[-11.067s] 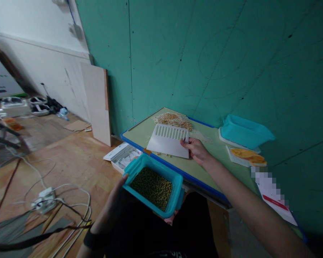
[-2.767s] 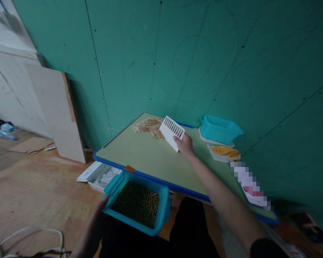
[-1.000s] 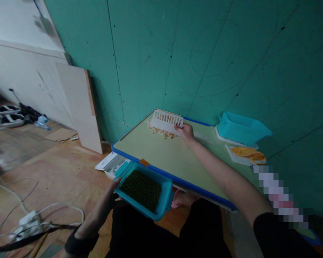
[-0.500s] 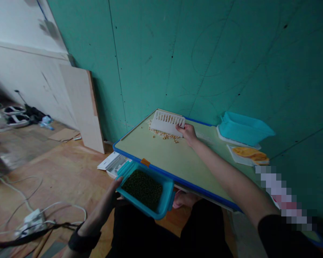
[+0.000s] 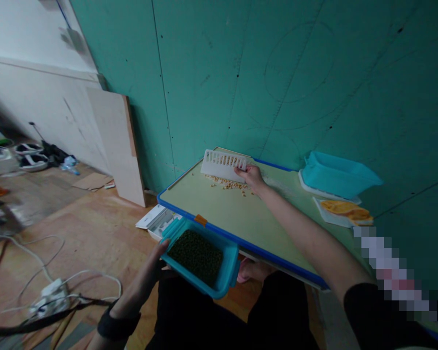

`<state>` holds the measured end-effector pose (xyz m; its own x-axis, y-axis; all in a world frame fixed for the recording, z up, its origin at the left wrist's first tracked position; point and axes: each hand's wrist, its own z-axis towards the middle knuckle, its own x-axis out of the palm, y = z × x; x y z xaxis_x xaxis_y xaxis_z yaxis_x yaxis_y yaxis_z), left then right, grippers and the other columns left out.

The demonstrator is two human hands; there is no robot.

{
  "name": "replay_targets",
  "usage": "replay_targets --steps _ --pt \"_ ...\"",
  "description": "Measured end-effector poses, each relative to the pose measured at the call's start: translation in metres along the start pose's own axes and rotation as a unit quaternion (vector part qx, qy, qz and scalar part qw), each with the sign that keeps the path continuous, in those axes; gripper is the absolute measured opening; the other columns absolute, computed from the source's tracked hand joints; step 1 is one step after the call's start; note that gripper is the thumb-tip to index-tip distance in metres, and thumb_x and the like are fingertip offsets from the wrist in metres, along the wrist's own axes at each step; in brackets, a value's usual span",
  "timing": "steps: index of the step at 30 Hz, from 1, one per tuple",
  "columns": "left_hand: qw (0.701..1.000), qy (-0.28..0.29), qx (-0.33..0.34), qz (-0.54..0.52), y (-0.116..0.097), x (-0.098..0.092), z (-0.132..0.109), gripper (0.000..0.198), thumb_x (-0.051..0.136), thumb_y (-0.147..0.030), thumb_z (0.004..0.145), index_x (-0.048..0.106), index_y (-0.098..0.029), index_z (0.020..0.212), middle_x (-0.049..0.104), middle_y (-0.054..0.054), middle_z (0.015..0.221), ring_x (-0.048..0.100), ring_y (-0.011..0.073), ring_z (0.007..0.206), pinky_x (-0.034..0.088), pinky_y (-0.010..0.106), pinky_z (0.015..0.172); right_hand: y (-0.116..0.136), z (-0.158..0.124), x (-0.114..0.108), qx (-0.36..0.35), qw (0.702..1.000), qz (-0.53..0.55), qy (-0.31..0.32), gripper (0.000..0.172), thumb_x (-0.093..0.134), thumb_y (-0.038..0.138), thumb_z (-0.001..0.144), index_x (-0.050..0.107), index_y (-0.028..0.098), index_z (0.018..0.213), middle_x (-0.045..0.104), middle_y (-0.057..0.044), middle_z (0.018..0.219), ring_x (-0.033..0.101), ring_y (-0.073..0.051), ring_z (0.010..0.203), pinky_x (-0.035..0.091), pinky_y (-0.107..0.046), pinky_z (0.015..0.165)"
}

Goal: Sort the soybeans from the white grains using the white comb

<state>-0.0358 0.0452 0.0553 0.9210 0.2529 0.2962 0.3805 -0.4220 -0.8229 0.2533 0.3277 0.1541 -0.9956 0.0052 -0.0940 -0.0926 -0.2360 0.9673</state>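
Note:
My right hand [image 5: 252, 178] is closed on the right end of a white slotted scraper [image 5: 219, 171], which stands tilted at the far left part of the table. Pale yellow kernels [image 5: 229, 184], perhaps corn, lie scattered along its near side and show through its slots. Below the table's front edge, my left hand [image 5: 158, 257] grips the left rim of a turquoise plastic container [image 5: 230, 257]. Small dark green beans or pellets [image 5: 195, 253] fill much of that container. The fingers under it are partly hidden.
The blue-edged table [image 5: 277, 214] stands against a green wall. At its right are a turquoise bin [image 5: 339, 175] and a yellow cloth [image 5: 345, 211] on a white tray. An open white box [image 5: 156, 221] sits under the left edge. A power strip [image 5: 54, 296] with cables lies on the floor.
My right hand has shifted the scraper slightly left and back, baring more kernels on its near side. The left hand keeps the container in nearly the same place; the whole view has shifted slightly.

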Motion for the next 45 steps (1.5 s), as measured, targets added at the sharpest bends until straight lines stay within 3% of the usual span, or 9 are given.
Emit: replay_targets --steps 5,10,14,20,24,32,38,42,45 --pt "0.998 0.019 0.055 -0.006 0.005 -0.002 -0.003 0.080 0.078 -0.069 0.082 0.067 -0.023 0.147 0.076 0.014 0.140 0.070 0.0435 0.126 0.064 0.055 0.094 0.001 0.003 -0.002 -0.014 1.000 -0.013 0.019 0.031 0.095 0.040 0.063 0.081 0.018 0.080 0.082 -0.006 0.084 0.075 -0.028 0.096 0.056 -0.041 0.093" --pt "1.000 0.020 0.005 -0.007 0.003 -0.003 0.002 0.094 0.075 -0.071 0.084 0.056 -0.014 0.156 0.071 0.020 0.146 0.069 0.0438 0.129 0.062 0.057 0.099 0.001 0.004 -0.006 -0.006 1.000 -0.003 0.012 0.029 0.095 0.036 0.062 0.080 0.017 0.078 0.082 -0.007 0.087 0.075 -0.028 0.097 0.055 -0.041 0.095" --pt "1.000 0.017 0.009 -0.001 0.001 -0.003 0.002 0.100 0.077 -0.072 0.082 0.052 -0.014 0.159 0.066 0.020 0.154 0.070 0.0436 0.128 0.065 0.054 0.093 0.002 0.004 -0.007 0.006 1.000 0.001 0.020 0.028 0.095 0.035 0.063 0.080 0.018 0.080 0.083 -0.006 0.088 0.075 -0.029 0.099 0.056 -0.043 0.096" --pt "1.000 -0.006 0.009 0.005 0.000 0.000 -0.001 0.099 0.077 -0.073 0.080 0.056 -0.017 0.159 0.079 0.018 0.132 0.073 0.0429 0.123 0.068 0.049 0.084 -0.001 0.005 -0.013 0.002 1.000 0.016 0.013 0.030 0.096 0.035 0.060 0.080 0.019 0.079 0.083 -0.006 0.088 0.075 -0.027 0.096 0.056 -0.043 0.096" --pt "1.000 0.001 0.024 -0.008 0.000 0.000 -0.003 0.098 0.078 -0.071 0.081 0.054 -0.021 0.161 0.077 0.016 0.138 0.071 0.0432 0.126 0.067 0.051 0.088 -0.004 0.005 -0.016 0.021 0.999 0.013 0.033 0.035 0.096 0.040 0.061 0.080 0.018 0.084 0.082 -0.007 0.088 0.076 -0.028 0.097 0.058 -0.043 0.092" --pt "0.999 0.004 0.032 -0.005 0.004 -0.002 -0.003 0.088 0.078 -0.071 0.082 0.063 -0.021 0.152 0.075 0.016 0.140 0.065 0.0443 0.135 0.066 0.054 0.095 0.000 0.017 0.008 -0.022 0.999 0.019 0.015 0.034 0.097 0.041 0.058 0.081 0.020 0.079 0.083 -0.005 0.088 0.075 -0.024 0.090 0.058 -0.039 0.090" --pt "0.998 0.022 0.049 -0.022 0.006 -0.005 -0.003 0.074 0.078 -0.069 0.083 0.071 -0.024 0.141 0.072 0.013 0.147 0.059 0.0428 0.144 0.065 0.053 0.098 0.007 0.022 0.025 -0.024 0.998 0.001 0.059 0.034 0.099 0.042 0.057 0.082 0.021 0.077 0.082 -0.003 0.083 0.074 -0.023 0.086 0.059 -0.039 0.087" --pt "0.999 0.037 0.017 -0.017 0.007 -0.011 0.002 0.085 0.075 -0.070 0.086 0.063 -0.019 0.153 0.067 0.016 0.153 0.057 0.0422 0.146 0.063 0.053 0.103 0.011 0.023 0.023 0.001 0.995 -0.010 0.100 0.031 0.099 0.038 0.060 0.080 0.018 0.075 0.080 -0.004 0.081 0.073 -0.024 0.088 0.057 -0.039 0.087" --pt "0.999 0.037 0.030 -0.027 0.012 -0.017 0.006 0.092 0.075 -0.068 0.087 0.052 -0.021 0.162 0.066 0.016 0.154 0.059 0.0415 0.144 0.063 0.051 0.102 0.014 0.025 0.013 0.005 0.991 -0.012 0.133 0.034 0.100 0.038 0.059 0.081 0.018 0.078 0.079 -0.004 0.082 0.073 -0.024 0.090 0.056 -0.038 0.086"
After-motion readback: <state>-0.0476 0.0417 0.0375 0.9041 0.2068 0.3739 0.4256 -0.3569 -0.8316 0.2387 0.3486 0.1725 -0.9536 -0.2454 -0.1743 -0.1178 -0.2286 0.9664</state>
